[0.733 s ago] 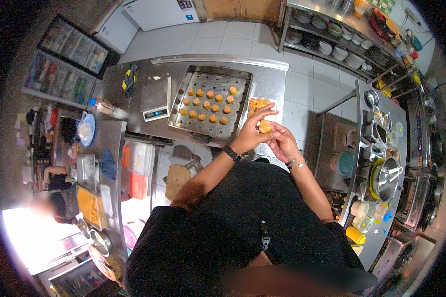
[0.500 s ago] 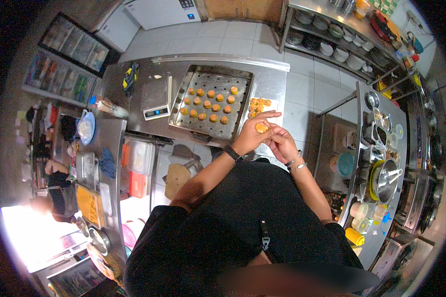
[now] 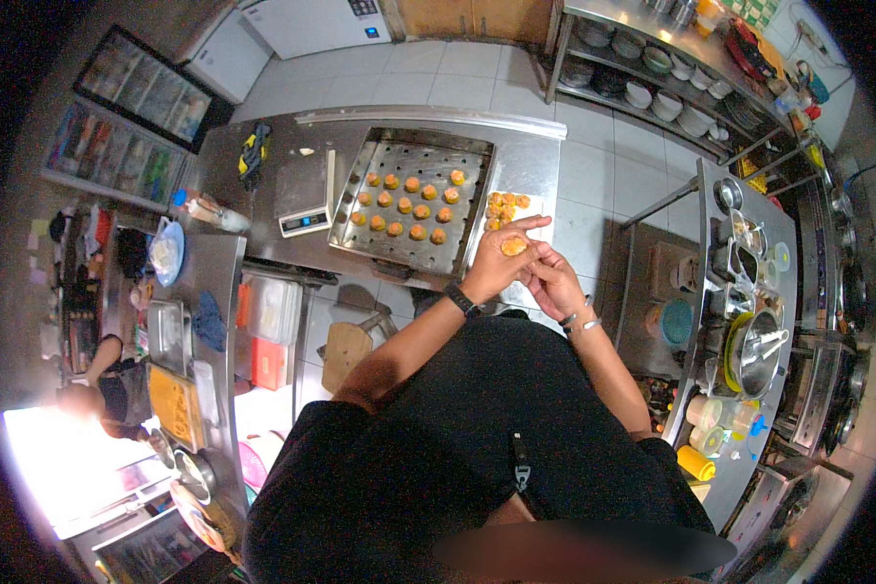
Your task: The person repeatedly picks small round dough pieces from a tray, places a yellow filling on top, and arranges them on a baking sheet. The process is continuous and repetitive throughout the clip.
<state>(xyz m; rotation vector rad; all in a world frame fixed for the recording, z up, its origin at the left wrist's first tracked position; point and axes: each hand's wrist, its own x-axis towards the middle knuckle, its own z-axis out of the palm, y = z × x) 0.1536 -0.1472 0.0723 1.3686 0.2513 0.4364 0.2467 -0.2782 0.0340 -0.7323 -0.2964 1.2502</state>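
Note:
A small orange-yellow dough ball (image 3: 513, 246) rests in the fingers of my left hand (image 3: 491, 267), whose index finger stretches out past it to the right. My right hand (image 3: 558, 286) meets it from the right, its thumb and fingertips pressed together at the ball's lower edge. Just beyond my hands, several orange pieces (image 3: 506, 202) lie close together on a white sheet or board (image 3: 542, 235). To the left is a perforated metal tray (image 3: 438, 154) with several similar balls set out in loose rows. The undersides of my fingers are hidden.
Left of the tray stands a scale (image 3: 305, 222) on the steel table (image 3: 253, 229), with a black-and-yellow cloth (image 3: 254, 154) behind. A side counter at right carries a large metal bowl (image 3: 755, 355) and tubs. Another person (image 3: 107, 375) is at far left.
My hands keep almost the same pose around the dough ball, with only slight finger movement. The view shifts slightly. At far left, the other person's arm and head have moved.

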